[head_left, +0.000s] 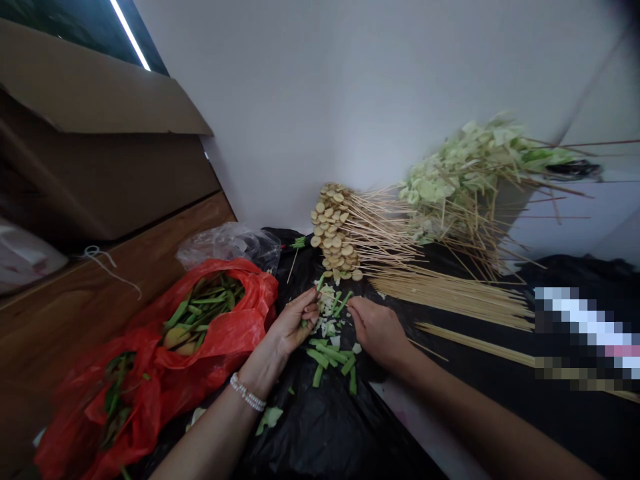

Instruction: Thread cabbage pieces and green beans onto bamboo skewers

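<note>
My left hand (296, 320), with a beaded bracelet on its wrist, is closed on a piece of green bean (323, 281) pinched at its fingertips. My right hand (376, 327) is closed round a thin wooden skewer, whose front part points toward my left hand; its other end (429, 349) sticks out behind the right hand. Cut green bean pieces (333, 353) lie on black plastic (320, 427) just below the hands. Pale chopped scraps (329, 327) are scattered between them.
Skewered round slices (334, 233) are stacked against the wall, with leafy skewers (450, 173) to their right. Bare skewers (460, 293) lie at right. Red bags (245, 287) of beans stand left, below a cardboard box (110, 173).
</note>
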